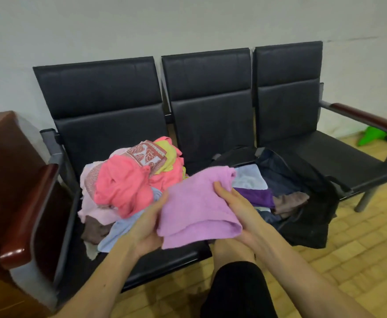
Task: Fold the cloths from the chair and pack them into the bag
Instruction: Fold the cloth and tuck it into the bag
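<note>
A folded lilac cloth [196, 206] is held between both my hands above the front of the black three-seat chair [211, 92]. My left hand [147, 226] grips its left edge, fingers underneath. My right hand [236, 210] grips its right side, thumb on top. On the left seat lies a loose pile of cloths [128, 182]: coral pink, yellow, patterned, pale pink, light blue, brown. An open black bag [302, 198] sits on the middle seat, with a purple cloth [256, 196], a pale blue cloth [250, 177] and a brown cloth [291, 201] inside.
A brown wooden cabinet [2, 157] stands left of the chair. Wooden armrests [27, 214] cap both ends. The right seat [339, 161] is bare. A green object [371, 135] lies on the yellow tiled floor by the wall. My knee [233, 271] is below the cloth.
</note>
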Action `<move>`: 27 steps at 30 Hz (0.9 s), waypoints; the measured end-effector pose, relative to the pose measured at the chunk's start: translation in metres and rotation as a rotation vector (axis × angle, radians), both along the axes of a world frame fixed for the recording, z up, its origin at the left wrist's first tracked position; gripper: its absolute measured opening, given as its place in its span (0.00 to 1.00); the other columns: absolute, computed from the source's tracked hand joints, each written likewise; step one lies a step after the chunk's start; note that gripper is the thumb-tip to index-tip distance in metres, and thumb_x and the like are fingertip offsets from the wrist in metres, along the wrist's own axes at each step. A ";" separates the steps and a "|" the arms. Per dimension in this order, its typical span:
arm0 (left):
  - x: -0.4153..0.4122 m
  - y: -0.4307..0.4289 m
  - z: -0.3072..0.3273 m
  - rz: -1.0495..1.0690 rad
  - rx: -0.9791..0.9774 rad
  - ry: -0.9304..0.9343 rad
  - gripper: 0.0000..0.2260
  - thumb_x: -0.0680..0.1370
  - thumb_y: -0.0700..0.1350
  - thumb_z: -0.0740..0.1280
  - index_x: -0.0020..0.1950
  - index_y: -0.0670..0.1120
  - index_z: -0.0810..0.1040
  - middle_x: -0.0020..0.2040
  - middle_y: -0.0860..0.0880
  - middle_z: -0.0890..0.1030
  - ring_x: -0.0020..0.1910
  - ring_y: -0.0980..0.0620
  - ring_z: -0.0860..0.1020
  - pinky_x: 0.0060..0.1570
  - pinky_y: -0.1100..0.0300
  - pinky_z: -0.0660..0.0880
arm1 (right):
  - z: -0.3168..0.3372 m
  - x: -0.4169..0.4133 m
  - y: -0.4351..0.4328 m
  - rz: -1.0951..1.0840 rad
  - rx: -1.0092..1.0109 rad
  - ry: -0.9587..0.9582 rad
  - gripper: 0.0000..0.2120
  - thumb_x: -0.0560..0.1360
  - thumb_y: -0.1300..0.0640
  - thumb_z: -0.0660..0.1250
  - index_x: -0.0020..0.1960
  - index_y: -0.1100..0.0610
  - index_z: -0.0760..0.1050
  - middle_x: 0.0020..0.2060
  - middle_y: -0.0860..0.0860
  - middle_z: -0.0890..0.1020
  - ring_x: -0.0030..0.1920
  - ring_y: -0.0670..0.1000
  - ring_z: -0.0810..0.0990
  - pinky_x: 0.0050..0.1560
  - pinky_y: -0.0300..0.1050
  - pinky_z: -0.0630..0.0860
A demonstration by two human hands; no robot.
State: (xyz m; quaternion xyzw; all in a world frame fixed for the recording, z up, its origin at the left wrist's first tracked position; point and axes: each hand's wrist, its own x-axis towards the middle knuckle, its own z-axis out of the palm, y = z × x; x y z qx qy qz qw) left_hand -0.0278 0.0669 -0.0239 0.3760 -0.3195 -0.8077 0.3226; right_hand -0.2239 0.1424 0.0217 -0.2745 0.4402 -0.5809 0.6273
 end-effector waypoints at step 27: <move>-0.314 -0.222 -0.152 -0.222 0.124 -0.405 0.12 0.81 0.45 0.67 0.64 0.45 0.78 0.55 0.43 0.84 0.48 0.48 0.83 0.48 0.53 0.81 | -0.171 -0.314 -0.210 -0.132 0.460 0.368 0.13 0.81 0.54 0.63 0.62 0.61 0.73 0.50 0.57 0.81 0.44 0.51 0.80 0.39 0.41 0.79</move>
